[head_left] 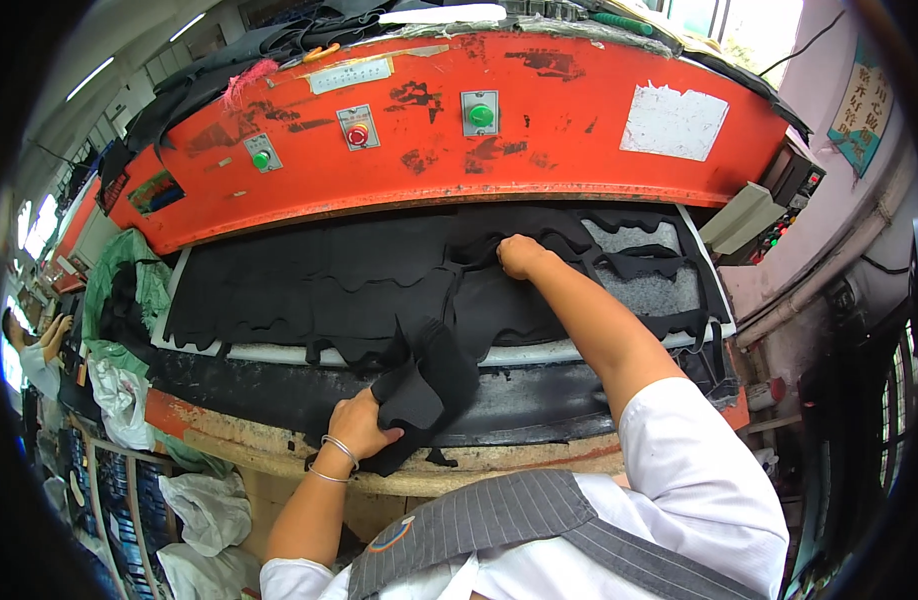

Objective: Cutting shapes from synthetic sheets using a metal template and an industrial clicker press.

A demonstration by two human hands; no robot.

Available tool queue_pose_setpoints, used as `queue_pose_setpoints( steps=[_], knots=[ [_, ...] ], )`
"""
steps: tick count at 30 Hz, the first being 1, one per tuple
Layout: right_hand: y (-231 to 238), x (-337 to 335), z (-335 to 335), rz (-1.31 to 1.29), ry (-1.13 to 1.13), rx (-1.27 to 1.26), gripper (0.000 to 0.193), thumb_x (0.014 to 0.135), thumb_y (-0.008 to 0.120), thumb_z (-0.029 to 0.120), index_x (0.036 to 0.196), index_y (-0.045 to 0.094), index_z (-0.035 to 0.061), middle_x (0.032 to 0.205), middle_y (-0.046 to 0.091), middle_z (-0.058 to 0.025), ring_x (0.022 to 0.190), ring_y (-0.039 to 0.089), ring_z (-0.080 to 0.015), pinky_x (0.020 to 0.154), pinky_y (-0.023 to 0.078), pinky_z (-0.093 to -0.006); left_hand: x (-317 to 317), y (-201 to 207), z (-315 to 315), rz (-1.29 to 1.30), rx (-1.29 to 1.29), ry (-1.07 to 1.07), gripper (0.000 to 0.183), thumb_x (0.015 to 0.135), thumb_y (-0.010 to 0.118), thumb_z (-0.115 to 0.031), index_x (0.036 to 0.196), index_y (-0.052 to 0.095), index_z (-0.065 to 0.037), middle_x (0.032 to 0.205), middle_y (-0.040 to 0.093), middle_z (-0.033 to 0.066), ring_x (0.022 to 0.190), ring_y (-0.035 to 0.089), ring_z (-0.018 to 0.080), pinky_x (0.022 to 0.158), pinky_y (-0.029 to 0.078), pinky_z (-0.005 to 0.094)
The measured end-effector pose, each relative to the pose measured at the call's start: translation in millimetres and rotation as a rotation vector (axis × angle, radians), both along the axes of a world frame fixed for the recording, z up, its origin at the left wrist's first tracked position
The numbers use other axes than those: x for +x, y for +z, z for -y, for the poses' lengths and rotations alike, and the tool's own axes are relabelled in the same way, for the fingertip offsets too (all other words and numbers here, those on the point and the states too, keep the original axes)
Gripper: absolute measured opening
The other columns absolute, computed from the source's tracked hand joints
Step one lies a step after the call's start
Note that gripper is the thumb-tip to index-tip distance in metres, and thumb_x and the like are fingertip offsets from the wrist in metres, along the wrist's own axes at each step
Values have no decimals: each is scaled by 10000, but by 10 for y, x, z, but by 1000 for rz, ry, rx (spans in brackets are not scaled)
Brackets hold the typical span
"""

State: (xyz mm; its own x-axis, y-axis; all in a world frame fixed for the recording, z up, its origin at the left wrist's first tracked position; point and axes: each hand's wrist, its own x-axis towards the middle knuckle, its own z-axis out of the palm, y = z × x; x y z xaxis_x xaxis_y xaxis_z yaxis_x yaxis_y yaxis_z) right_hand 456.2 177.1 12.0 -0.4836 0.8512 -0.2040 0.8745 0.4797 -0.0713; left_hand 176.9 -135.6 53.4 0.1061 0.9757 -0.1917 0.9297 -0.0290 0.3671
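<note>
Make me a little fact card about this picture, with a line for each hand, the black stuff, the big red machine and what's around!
Left hand: grips loose dark pieces
Right hand: closed on black sheet material, reaching farther forward
Black material: spread flat before the machine, with wavy cut lines; a speckled grey surface shows at right
Machine: red-orange front, two green controls, one red button
At left: green sack, white sacks
Far left: another person
</note>
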Motion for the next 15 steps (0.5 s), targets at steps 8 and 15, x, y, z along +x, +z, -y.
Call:
queue_pose_setpoints(
  steps=[8, 15],
  knots=[
    [140, 67, 64, -159, 21, -186, 481, 908, 554, 493, 1056, 691, 57, 1111, 646, -192, 1091, 595, -345, 958, 458, -419, 20, -2, 118, -11, 83, 23, 690, 636, 835, -273, 1229, 548, -66, 1116, 637, 192, 1030, 601, 373, 922, 449, 432],
    [189, 132, 0, -113, -17, -327, 939, 859, 354, 752, 1332, 487, -49, 1380, 465, -247, 1320, 404, -369, 1110, 305, -424, -191, 85, 292, 951, 49, 527, 596, 615, 853, -39, 1137, 581, 48, 1064, 674, 113, 965, 653, 233, 864, 527, 345]
  ],
)
